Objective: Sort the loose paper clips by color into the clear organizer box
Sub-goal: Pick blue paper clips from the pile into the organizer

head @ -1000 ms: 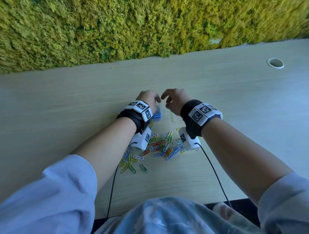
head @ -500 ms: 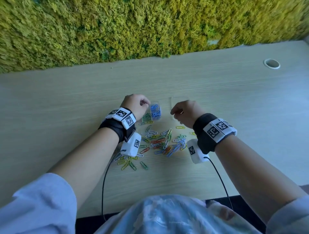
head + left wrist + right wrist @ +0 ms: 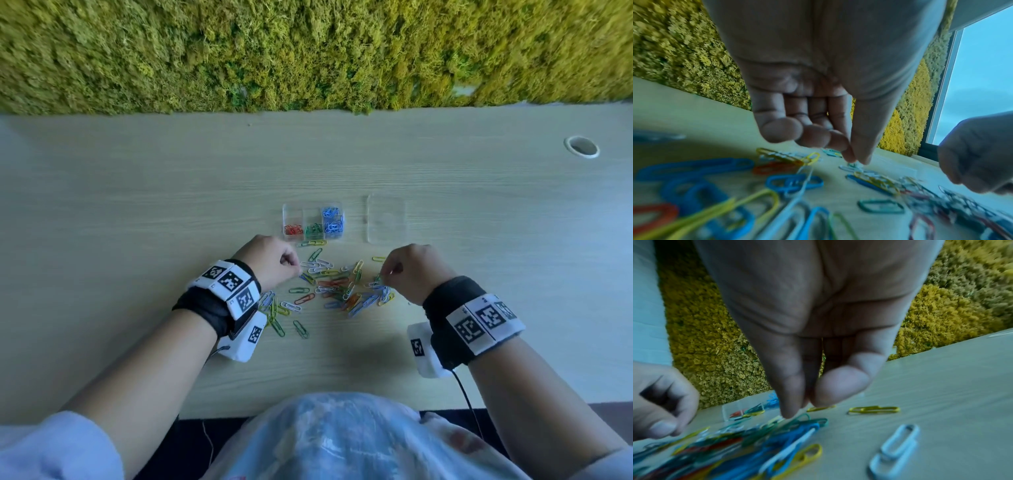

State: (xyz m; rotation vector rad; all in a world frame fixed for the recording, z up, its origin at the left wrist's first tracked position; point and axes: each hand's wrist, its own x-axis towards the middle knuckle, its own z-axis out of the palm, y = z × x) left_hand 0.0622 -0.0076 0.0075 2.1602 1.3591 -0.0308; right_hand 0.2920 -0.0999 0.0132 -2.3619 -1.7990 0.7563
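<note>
The clear organizer box (image 3: 289, 213) lies open on the desk with red (image 3: 293, 229), green (image 3: 314, 231) and blue clips (image 3: 332, 219) in separate compartments. Loose paper clips (image 3: 339, 286) of mixed colours are scattered in front of it. My left hand (image 3: 297, 265) hovers at the pile's left edge with its fingers curled. Its thumb and forefinger tips (image 3: 856, 160) meet just above a white clip (image 3: 849, 168), with nothing visible between them. My right hand (image 3: 385, 275) is at the pile's right edge, where thumb and fingers (image 3: 805, 404) pinch down on a green clip (image 3: 804, 417).
The box's clear lid (image 3: 386, 218) lies flat to the right of the box. A moss wall (image 3: 308, 51) runs along the desk's far edge, and a cable hole (image 3: 581, 146) sits at the far right. Yellow (image 3: 873, 409) and white clips (image 3: 898, 439) lie apart on the right.
Both hands have drawn back from over the organizer box to the loose pile, lowering to its left and right edges. The box and the lid now show in full.
</note>
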